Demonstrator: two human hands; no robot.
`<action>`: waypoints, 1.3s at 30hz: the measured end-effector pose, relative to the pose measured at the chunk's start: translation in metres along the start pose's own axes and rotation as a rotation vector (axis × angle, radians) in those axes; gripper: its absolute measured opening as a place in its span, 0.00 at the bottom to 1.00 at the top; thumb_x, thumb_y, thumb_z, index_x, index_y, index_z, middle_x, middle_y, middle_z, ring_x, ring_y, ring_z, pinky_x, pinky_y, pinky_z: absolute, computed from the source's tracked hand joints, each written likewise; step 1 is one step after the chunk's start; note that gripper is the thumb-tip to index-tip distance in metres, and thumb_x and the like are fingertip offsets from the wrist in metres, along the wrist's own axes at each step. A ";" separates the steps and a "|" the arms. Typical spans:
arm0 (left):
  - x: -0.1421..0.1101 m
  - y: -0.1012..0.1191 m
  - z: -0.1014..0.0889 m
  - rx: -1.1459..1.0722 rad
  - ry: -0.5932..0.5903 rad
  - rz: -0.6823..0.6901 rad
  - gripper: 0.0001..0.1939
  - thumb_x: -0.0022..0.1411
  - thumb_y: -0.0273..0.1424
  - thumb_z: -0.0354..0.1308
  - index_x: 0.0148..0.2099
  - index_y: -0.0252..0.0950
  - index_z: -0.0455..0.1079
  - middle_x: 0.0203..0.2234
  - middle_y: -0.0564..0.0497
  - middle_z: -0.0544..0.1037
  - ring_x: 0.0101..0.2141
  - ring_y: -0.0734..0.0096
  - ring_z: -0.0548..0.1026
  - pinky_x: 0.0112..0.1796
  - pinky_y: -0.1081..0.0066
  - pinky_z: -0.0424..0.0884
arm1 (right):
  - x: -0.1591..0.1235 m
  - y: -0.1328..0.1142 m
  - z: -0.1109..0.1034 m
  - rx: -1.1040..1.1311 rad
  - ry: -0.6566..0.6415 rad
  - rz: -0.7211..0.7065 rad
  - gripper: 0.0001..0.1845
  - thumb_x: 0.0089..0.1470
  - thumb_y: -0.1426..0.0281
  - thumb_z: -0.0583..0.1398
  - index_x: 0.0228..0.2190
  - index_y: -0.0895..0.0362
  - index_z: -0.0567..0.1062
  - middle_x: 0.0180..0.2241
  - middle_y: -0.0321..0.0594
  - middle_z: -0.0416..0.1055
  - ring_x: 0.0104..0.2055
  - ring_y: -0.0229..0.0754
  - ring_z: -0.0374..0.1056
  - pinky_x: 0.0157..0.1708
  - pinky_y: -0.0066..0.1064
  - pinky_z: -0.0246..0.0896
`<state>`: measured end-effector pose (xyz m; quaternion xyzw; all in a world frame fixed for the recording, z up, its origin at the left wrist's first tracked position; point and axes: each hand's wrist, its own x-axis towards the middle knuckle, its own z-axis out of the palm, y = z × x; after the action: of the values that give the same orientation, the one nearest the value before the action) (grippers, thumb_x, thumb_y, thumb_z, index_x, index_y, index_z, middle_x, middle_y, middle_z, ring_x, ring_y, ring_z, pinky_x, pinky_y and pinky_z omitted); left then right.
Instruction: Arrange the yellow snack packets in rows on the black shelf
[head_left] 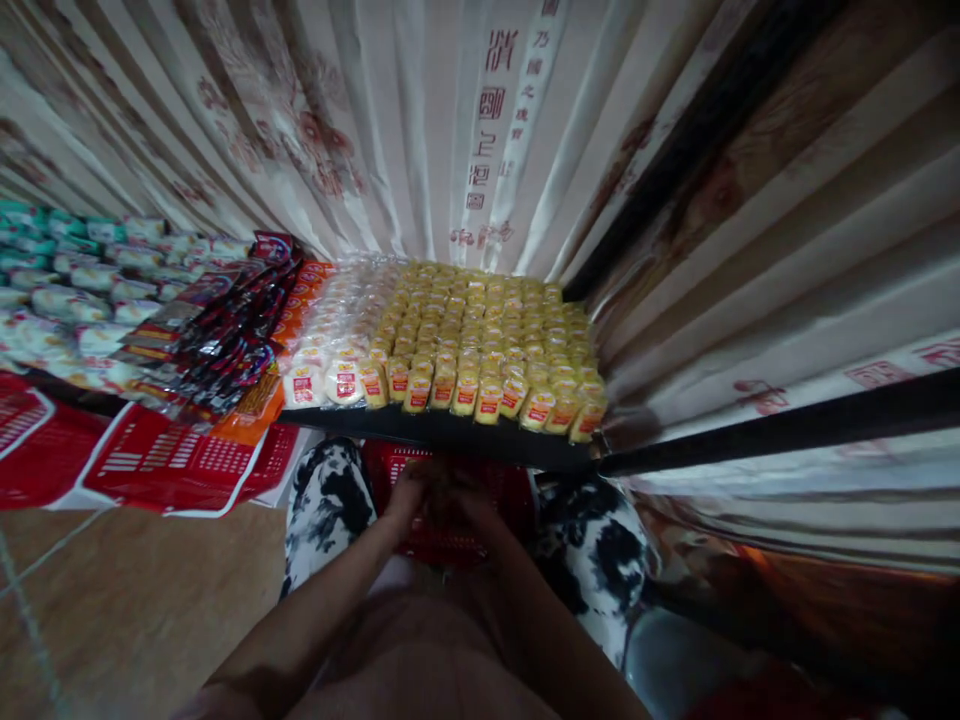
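Both my hands reach down into a red plastic basket (pixel 454 548) between my knees. My left hand (pixel 409 492) and my right hand (pixel 466 498) are close together in shadow, and their fingers are too dark to make out. Whether anything is between them does not show. Just beyond, small yellow wrapped packs (pixel 487 395) with red labels stand in tight rows on a dark shelf (pixel 442 432). To their left are white wrapped packs (pixel 345 385) with red labels, under shiny clear film.
Dark shiny packets (pixel 240 350) lie piled over orange packets (pixel 300 305). Further left sit white and green wrapped packs (pixel 75 270). Red basket-print sheeting (pixel 180 455) hangs along the shelf front. A pleated printed curtain (pixel 420 130) rises behind, with a dark bar (pixel 787 425) at right.
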<state>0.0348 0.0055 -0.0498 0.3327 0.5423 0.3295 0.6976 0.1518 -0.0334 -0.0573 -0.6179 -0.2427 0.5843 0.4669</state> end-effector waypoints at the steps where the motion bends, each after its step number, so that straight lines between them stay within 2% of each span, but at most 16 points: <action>1: -0.006 0.004 -0.001 -0.021 -0.002 0.005 0.14 0.44 0.25 0.54 0.37 0.34 0.69 0.30 0.48 0.77 0.30 0.69 0.75 0.32 0.73 0.70 | -0.004 -0.003 0.000 0.022 -0.009 0.007 0.21 0.38 0.63 0.65 0.38 0.55 0.75 0.34 0.39 0.76 0.33 0.43 0.71 0.36 0.38 0.67; 5: -0.026 0.021 -0.002 -0.116 -0.023 -0.025 0.19 0.45 0.27 0.56 0.43 0.35 0.68 0.29 0.50 0.76 0.27 0.72 0.74 0.28 0.75 0.68 | -0.022 -0.019 -0.001 0.124 -0.054 0.017 0.25 0.32 0.65 0.67 0.38 0.55 0.76 0.36 0.39 0.77 0.36 0.45 0.72 0.41 0.39 0.65; 10: -0.046 0.043 -0.002 -0.194 -0.107 -0.031 0.28 0.45 0.25 0.58 0.52 0.38 0.64 0.29 0.52 0.75 0.24 0.76 0.71 0.24 0.78 0.65 | -0.046 -0.045 0.002 0.185 -0.151 -0.018 0.24 0.33 0.65 0.67 0.38 0.52 0.76 0.38 0.38 0.76 0.39 0.45 0.71 0.44 0.38 0.62; 14: -0.054 0.053 -0.004 -0.174 -0.162 0.008 0.24 0.44 0.22 0.59 0.47 0.37 0.68 0.31 0.52 0.74 0.24 0.77 0.71 0.22 0.79 0.63 | -0.059 -0.064 0.003 0.199 -0.222 -0.023 0.24 0.34 0.63 0.68 0.38 0.54 0.76 0.37 0.39 0.76 0.38 0.45 0.71 0.43 0.38 0.63; 18: -0.060 0.060 -0.007 -0.164 -0.138 -0.003 0.18 0.45 0.19 0.59 0.41 0.35 0.69 0.31 0.51 0.75 0.25 0.75 0.72 0.24 0.78 0.66 | -0.065 -0.074 0.003 0.153 -0.150 -0.025 0.28 0.29 0.60 0.70 0.37 0.55 0.76 0.37 0.41 0.76 0.39 0.46 0.71 0.42 0.36 0.63; 22: -0.065 0.066 -0.006 -0.223 -0.113 -0.036 0.10 0.49 0.19 0.59 0.36 0.31 0.69 0.27 0.49 0.76 0.23 0.78 0.73 0.26 0.79 0.68 | -0.070 -0.083 0.003 0.103 -0.078 -0.026 0.28 0.37 0.52 0.64 0.38 0.55 0.75 0.38 0.41 0.75 0.38 0.44 0.71 0.35 0.32 0.65; 25: -0.068 0.069 -0.002 -0.225 -0.115 -0.080 0.02 0.54 0.23 0.58 0.33 0.30 0.68 0.23 0.49 0.76 0.21 0.79 0.73 0.26 0.79 0.69 | -0.072 -0.090 0.002 0.091 -0.049 -0.033 0.28 0.41 0.49 0.61 0.41 0.54 0.74 0.36 0.41 0.75 0.36 0.42 0.71 0.30 0.29 0.65; 29: -0.069 0.071 0.006 -0.182 -0.081 -0.151 0.04 0.58 0.28 0.56 0.33 0.30 0.67 0.22 0.49 0.76 0.19 0.76 0.74 0.21 0.79 0.67 | -0.072 -0.095 0.001 0.097 -0.042 -0.093 0.31 0.44 0.52 0.60 0.48 0.54 0.70 0.32 0.41 0.75 0.35 0.41 0.71 0.30 0.29 0.65; 32: -0.071 0.074 0.013 -0.185 -0.074 -0.189 0.06 0.59 0.30 0.55 0.34 0.31 0.67 0.22 0.48 0.76 0.19 0.76 0.74 0.20 0.80 0.66 | -0.070 -0.096 0.001 0.089 -0.043 -0.164 0.34 0.41 0.55 0.64 0.50 0.53 0.67 0.37 0.42 0.73 0.35 0.40 0.70 0.31 0.28 0.65; 35: -0.074 0.078 0.018 -0.197 -0.070 -0.213 0.07 0.61 0.30 0.52 0.35 0.30 0.67 0.21 0.49 0.76 0.19 0.77 0.74 0.19 0.81 0.65 | -0.067 -0.093 0.001 0.091 -0.020 -0.234 0.33 0.37 0.59 0.66 0.48 0.53 0.67 0.42 0.42 0.71 0.33 0.38 0.70 0.32 0.28 0.64; 39: -0.076 0.084 0.026 -0.214 -0.095 -0.227 0.11 0.62 0.32 0.51 0.34 0.29 0.68 0.21 0.48 0.75 0.19 0.77 0.74 0.19 0.81 0.64 | -0.059 -0.089 0.001 0.097 0.042 -0.277 0.27 0.36 0.60 0.65 0.41 0.55 0.70 0.39 0.41 0.72 0.31 0.38 0.69 0.33 0.31 0.65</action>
<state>0.0372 -0.0123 0.0655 0.2082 0.5044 0.2883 0.7868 0.1612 -0.0434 0.0489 -0.5671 -0.2873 0.5122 0.5775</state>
